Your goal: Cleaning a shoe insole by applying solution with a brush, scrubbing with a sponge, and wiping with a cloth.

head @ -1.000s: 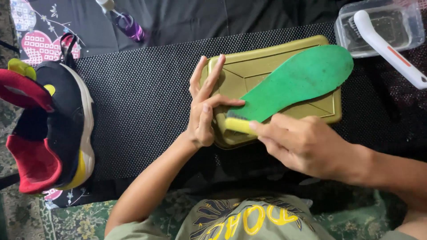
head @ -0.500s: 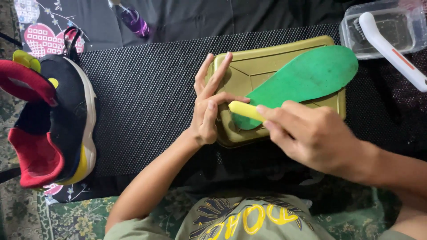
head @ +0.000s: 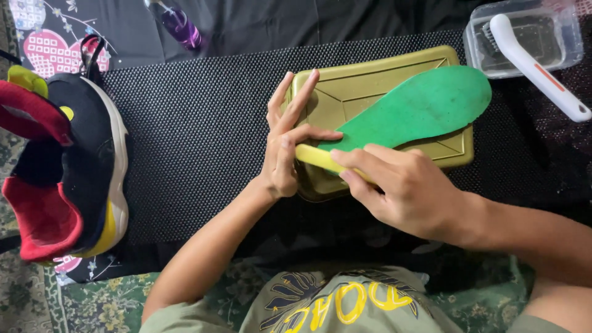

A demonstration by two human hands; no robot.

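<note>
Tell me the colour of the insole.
Green; the insole shows in the head view.

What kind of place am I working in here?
Probably a home floor set up for shoe cleaning: a patterned rug, a black mat with a green insole on a tray, and a sneaker.

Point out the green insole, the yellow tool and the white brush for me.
Insole (head: 425, 108): head view, middle of its green face.
Yellow tool (head: 314, 157): head view, bare end between the hands.
White brush (head: 533, 65): head view, mid-handle.
</note>
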